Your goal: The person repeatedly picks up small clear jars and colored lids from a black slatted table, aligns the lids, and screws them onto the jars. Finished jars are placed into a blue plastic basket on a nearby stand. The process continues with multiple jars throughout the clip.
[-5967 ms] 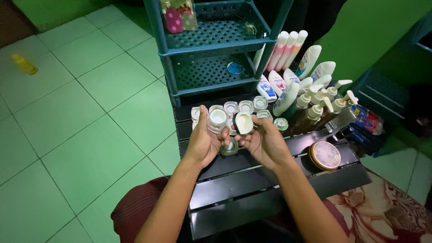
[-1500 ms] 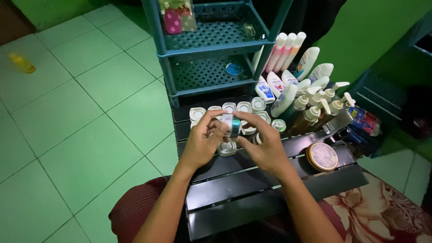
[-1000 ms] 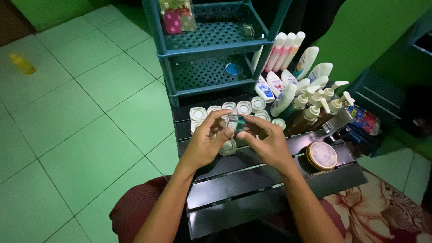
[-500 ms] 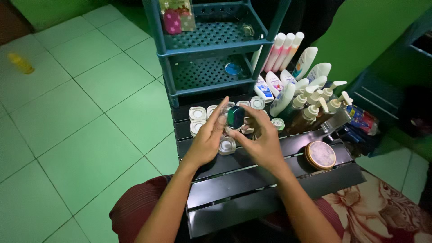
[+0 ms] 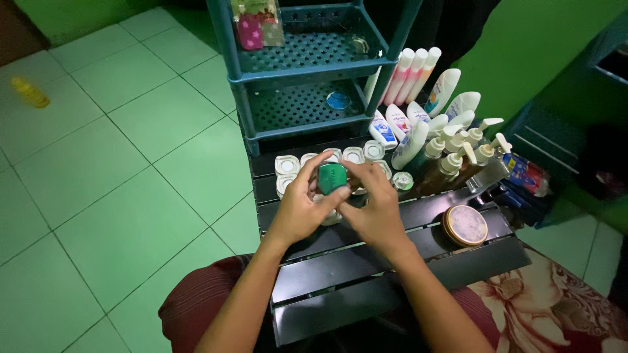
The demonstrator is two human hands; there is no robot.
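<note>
Both hands meet above a black slatted tray table [image 5: 392,274] across my lap. Between the fingertips of my left hand [image 5: 302,206] and my right hand [image 5: 373,209] sits a small green round jar [image 5: 332,178], its lid facing up. Just beyond it, several small white jars [image 5: 288,165] stand in rows on the table's far edge. One more small jar is half hidden under my palms.
A blue plastic shelf rack [image 5: 307,72] stands behind the table. White and pink bottles [image 5: 412,75] and pump bottles [image 5: 458,153] crowd the right. A round brown tin [image 5: 464,225] lies on the table. A yellow bottle [image 5: 29,91] lies on the green tiled floor.
Six seconds ago my hands held a white jar and its lid apart. Since then they have come together around the green jar and lifted it slightly.
</note>
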